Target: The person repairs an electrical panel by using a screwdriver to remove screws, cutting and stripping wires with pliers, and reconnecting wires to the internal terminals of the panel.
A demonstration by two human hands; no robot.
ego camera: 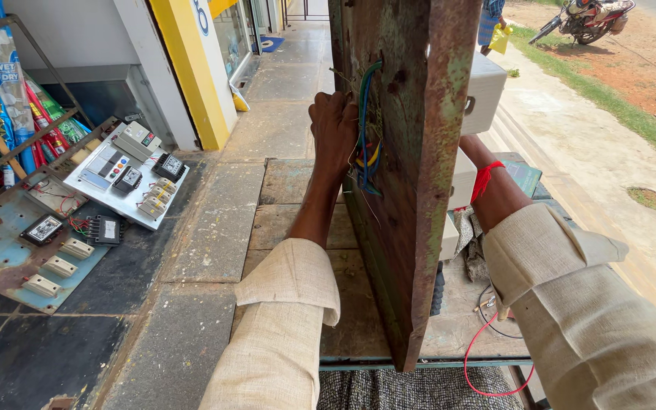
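Left hand (333, 125) gripping wires (366, 144) behind upright rusty board (419, 190) on bench (290, 205), right hand hidden, grip unclear

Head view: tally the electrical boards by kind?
Upright rusty board, with the left hand against its wired face: 1
White board on the ground, carrying meters: 1
Rusty blue board on the ground, carrying cream switch boxes: 1
Total: 3

both arms raised forward; left hand (333, 129) fingers curled, knuckles up; right hand hidden past the wrist
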